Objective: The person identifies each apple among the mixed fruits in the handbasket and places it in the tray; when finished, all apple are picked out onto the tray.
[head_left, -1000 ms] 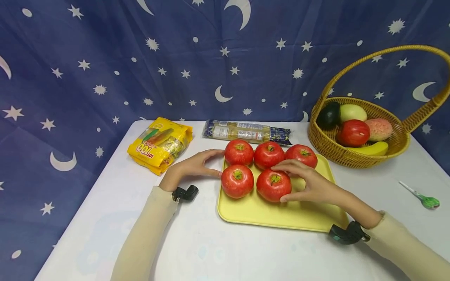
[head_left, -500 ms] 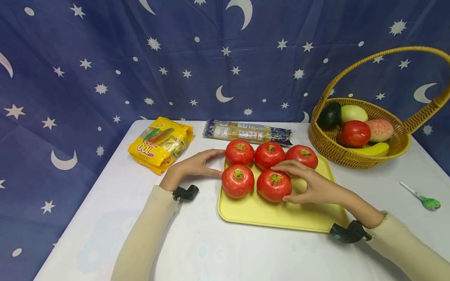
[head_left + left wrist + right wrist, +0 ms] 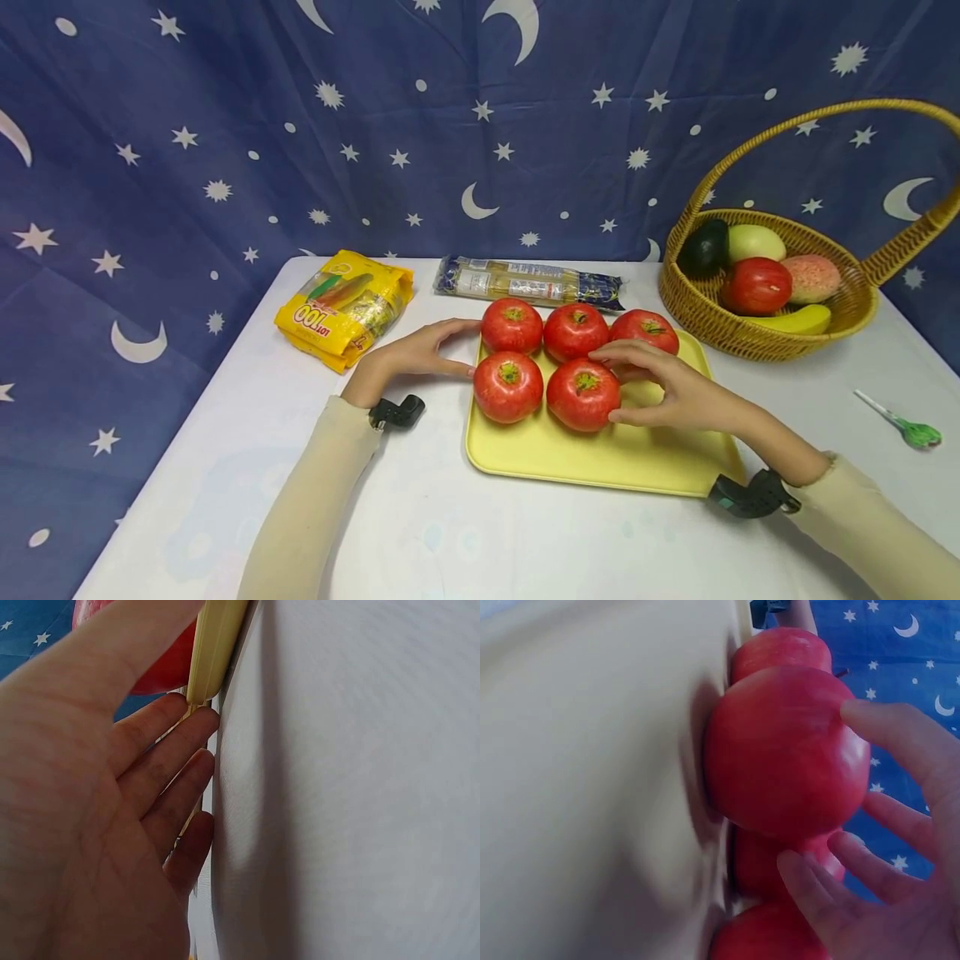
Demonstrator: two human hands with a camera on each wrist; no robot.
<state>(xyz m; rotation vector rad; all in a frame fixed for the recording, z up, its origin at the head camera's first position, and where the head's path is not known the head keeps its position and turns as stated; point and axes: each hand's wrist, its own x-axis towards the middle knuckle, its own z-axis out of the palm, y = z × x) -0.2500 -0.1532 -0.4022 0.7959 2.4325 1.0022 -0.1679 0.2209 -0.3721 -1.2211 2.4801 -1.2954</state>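
Observation:
Several red apples [image 3: 583, 395] stand in two rows on a yellow tray [image 3: 570, 458], three at the back and two in front. My right hand [image 3: 667, 387] is spread beside the front right apple, fingers loosely bent and thumb by its lower right side. In the right wrist view the thumb [image 3: 892, 731] overlaps that apple [image 3: 787, 754]; whether it touches cannot be told. My left hand [image 3: 420, 350] is at the tray's left edge, with thumb and fingers apart. The left wrist view shows its extended fingertips [image 3: 196, 720] by the tray rim [image 3: 214, 652].
A wicker basket [image 3: 750, 337] of fruit stands at the back right, its tall handle rising. A green lollipop [image 3: 918, 433] lies at the right. A yellow candy bag [image 3: 341, 308] is at the back left. Behind the tray lies a clear-and-blue packet [image 3: 525, 282].
My right hand has shifted slightly right, its thumb and fingers drawing back from the front right apple. The left hand and the apples stay in place.

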